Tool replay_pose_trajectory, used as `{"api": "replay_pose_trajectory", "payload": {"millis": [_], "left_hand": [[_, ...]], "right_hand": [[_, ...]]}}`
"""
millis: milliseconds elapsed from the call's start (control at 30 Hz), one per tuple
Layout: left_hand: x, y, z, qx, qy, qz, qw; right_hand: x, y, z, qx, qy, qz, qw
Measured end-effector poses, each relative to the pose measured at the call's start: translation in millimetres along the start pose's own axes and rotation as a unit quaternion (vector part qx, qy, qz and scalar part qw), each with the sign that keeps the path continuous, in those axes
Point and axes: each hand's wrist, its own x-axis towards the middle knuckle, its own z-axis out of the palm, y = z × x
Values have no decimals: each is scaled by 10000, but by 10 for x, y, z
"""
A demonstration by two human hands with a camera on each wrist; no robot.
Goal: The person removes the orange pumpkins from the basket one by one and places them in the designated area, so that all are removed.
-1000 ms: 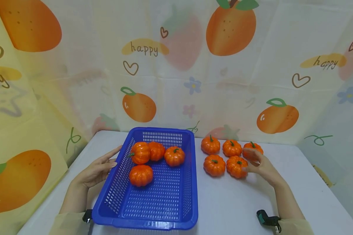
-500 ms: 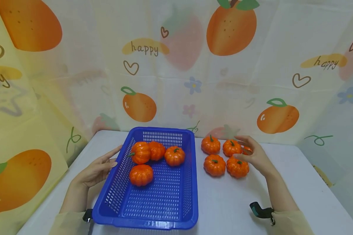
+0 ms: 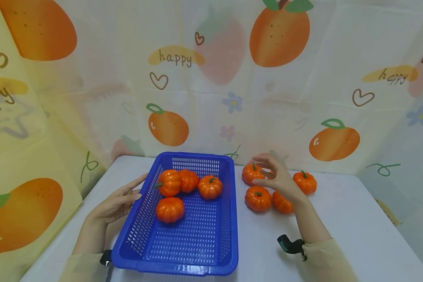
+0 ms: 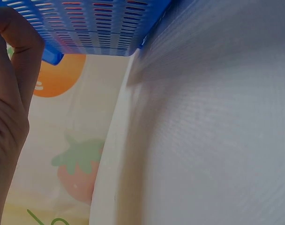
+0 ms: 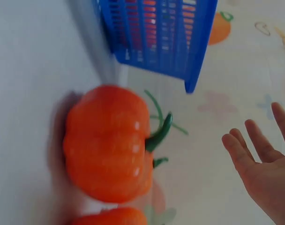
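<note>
My left hand (image 3: pixel 114 205) touches the left side of a blue plastic basket (image 3: pixel 229 235) with its fingers extended against the rim. In the left wrist view, part of that hand (image 4: pixel 13 70) is beside the perforated basket wall (image 4: pixel 105 28). Inside the basket lie several small orange pumpkins (image 3: pixel 170 210). My right hand (image 3: pixel 278 180) hovers with spread fingers over the back row of pumpkins on the table, near the back left pumpkin (image 3: pixel 251 175). It holds nothing. In the right wrist view, the hand (image 5: pixel 269 173) is apart from a green-stemmed pumpkin (image 5: pixel 107 143).
On the white table (image 3: pixel 352 227), other pumpkins sit right of the basket: a front left one (image 3: pixel 258 199), a front right one (image 3: pixel 282 203) partly covered by my hand, and a back right one (image 3: pixel 305 183). A fruit-printed curtain (image 3: pixel 211 117) hangs behind.
My right hand has moved left along the back row, from the back right pumpkin to the back left one, uncovering the former. The left hand and basket have stayed put.
</note>
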Motion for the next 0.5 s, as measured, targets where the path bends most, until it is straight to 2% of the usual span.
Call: {"api": "replay_pose_trajectory", "payload": {"millis": [167,233,333,500], "left_hand": [[5,3,3,25,0,-19,10000],[4,4,2,36,18,-42,10000],[2,4,1,52,76,-70,9999],[0,-1,3,64,121,-82,9999]], "right_hand": [[118,-99,209,134,-166,53,9998],[183,-128,290,245,-250,-76,9994],[285,-165,417,477,-423,-305,9975],[419,-237,646,1040,-806,-189,9911]]}}
